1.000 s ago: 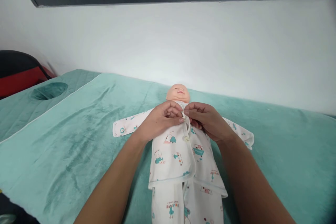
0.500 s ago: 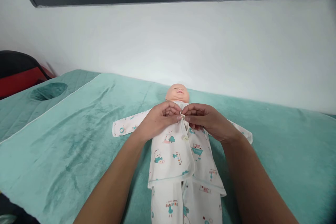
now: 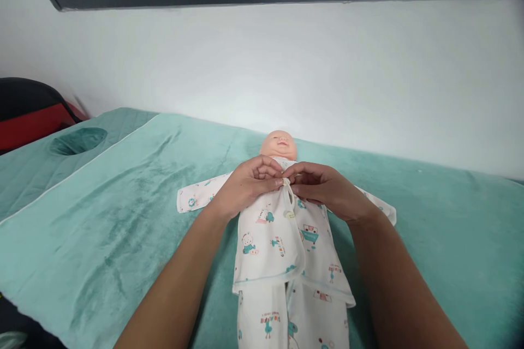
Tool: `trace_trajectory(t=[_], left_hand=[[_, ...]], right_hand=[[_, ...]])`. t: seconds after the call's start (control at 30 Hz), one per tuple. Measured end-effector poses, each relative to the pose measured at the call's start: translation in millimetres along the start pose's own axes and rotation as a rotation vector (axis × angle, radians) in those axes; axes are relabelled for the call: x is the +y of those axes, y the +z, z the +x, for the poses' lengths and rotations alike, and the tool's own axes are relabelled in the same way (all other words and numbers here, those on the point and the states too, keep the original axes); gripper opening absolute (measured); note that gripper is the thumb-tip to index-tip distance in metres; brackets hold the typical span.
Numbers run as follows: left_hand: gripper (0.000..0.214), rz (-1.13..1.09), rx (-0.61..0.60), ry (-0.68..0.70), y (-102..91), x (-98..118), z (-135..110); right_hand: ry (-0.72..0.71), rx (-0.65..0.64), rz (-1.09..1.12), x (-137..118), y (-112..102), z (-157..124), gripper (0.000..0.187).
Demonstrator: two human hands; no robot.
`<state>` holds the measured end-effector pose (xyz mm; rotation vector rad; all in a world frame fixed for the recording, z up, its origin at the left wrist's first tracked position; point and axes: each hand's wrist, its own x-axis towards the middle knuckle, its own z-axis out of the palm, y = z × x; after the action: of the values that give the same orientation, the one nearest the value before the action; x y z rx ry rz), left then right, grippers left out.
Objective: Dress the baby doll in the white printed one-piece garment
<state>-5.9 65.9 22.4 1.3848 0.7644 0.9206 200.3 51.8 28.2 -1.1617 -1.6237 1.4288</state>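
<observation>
A baby doll lies on its back on a teal towel, head toward the wall. It wears a white printed shirt and matching trousers. My left hand and my right hand meet at the doll's chest, just under the chin. Each hand pinches an edge of the shirt's front opening at the top button. A second pale button shows lower on the placket. The doll's sleeves spread out to both sides.
The towel covers a padded teal table with a face hole at the far left. A red and black object sits beyond the table's left end. A white wall runs close behind the doll.
Both hands stay pinched at the top of the shirt front. The fingers have shifted slightly and the placket edge is pulled a little more toward the middle.
</observation>
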Motion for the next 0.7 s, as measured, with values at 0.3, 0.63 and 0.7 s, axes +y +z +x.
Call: trace_trajectory(t=[0.3, 0.63, 0.7], left_hand=[[0.021, -0.040, 0.002, 0.014, 1.0, -2.9, 0.4], [0.026, 0.033, -0.003, 0.047, 2.4, 0.5, -0.1], [0.024, 0.045, 0.002, 0.061, 2.3, -0.3, 0.1]], right_hand=[[-0.111, 0.152, -0.235, -5.2, 11.4, 1.5, 0.019], [-0.261, 0.142, -0.353, -0.8, 13.8, 3.7, 0.012], [-0.266, 0.154, -0.369, -0.3, 14.2, 4.3, 0.012]])
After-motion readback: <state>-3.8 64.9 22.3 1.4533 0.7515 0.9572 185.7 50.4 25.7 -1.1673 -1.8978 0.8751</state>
